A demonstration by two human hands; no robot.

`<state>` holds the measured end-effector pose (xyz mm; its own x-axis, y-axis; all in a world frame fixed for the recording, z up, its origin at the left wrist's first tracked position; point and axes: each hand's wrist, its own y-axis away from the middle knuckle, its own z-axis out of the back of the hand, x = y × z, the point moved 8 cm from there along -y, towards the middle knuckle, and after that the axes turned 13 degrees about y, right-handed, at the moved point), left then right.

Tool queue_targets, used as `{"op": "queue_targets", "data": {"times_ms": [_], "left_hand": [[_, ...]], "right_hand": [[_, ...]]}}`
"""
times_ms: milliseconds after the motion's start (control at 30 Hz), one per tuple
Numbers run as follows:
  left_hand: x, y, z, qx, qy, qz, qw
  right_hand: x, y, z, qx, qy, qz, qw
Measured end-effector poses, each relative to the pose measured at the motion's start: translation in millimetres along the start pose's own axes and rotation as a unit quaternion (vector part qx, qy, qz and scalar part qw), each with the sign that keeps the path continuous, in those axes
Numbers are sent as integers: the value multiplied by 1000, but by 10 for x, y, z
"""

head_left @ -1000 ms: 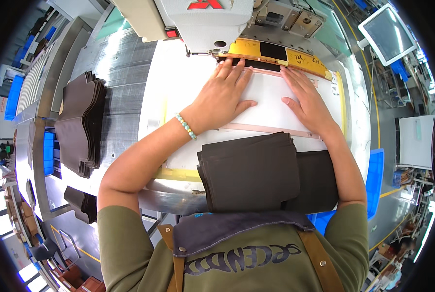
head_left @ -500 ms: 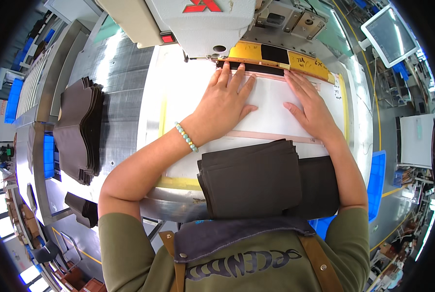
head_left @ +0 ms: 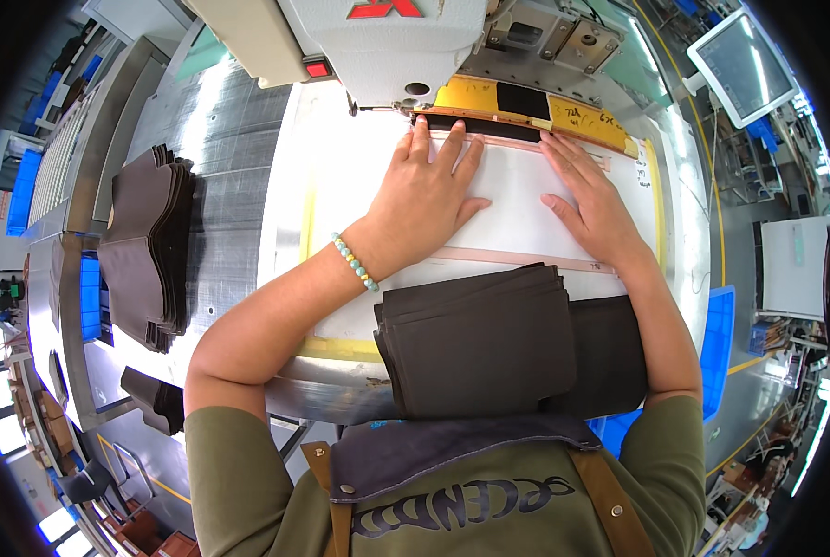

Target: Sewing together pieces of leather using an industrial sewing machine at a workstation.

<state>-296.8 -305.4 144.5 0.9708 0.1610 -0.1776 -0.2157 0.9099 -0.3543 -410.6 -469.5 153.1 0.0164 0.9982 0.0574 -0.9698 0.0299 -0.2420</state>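
My left hand (head_left: pixel 426 197) lies palm down with fingers spread, its fingertips at the near edge of a black strip (head_left: pixel 489 128) under the sewing machine's head (head_left: pixel 392 46). Farther right, my right hand (head_left: pixel 593 200) rests flat, fingers stretched toward the strip's right end. Neither hand grips anything. The strip lies along a yellow template plate (head_left: pixel 582 119) with handwriting and a dark patch. Beneath my hands is a white work sheet (head_left: pixel 508 200) crossed by a pinkish strip (head_left: pixel 526 259). Close to my body lies a stack of dark brown panels (head_left: pixel 480 343), with another dark pile (head_left: pixel 610 353) beside it.
To the left, a tall stack of brown pieces (head_left: pixel 146 246) lies on the metal table (head_left: pixel 239 176), with a smaller brown bundle (head_left: pixel 153 399) below. A blue bin (head_left: pixel 718 343) sits at the right, and a screen (head_left: pixel 745 70) stands at the far right.
Almost nothing differs. The whole view has shifted very slightly, and both hands keep their places at the strip.
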Motion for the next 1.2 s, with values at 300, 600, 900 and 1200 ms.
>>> {"op": "queue_targets", "data": {"times_ms": [300, 600, 900, 1200], "left_hand": [[-10, -29, 68, 15, -39, 6, 999], [-181, -19, 235, -34, -100, -76, 992], [-360, 52, 328, -74, 32, -154, 985], [-260, 184, 976, 12, 267, -30, 963]], "right_hand": [[2, -12, 17, -3, 22, 12, 1000], [55, 8, 200, -96, -7, 76, 992], [38, 107, 188, -99, -53, 89, 990], [-419, 728, 990, -34, -75, -39, 996]]}}
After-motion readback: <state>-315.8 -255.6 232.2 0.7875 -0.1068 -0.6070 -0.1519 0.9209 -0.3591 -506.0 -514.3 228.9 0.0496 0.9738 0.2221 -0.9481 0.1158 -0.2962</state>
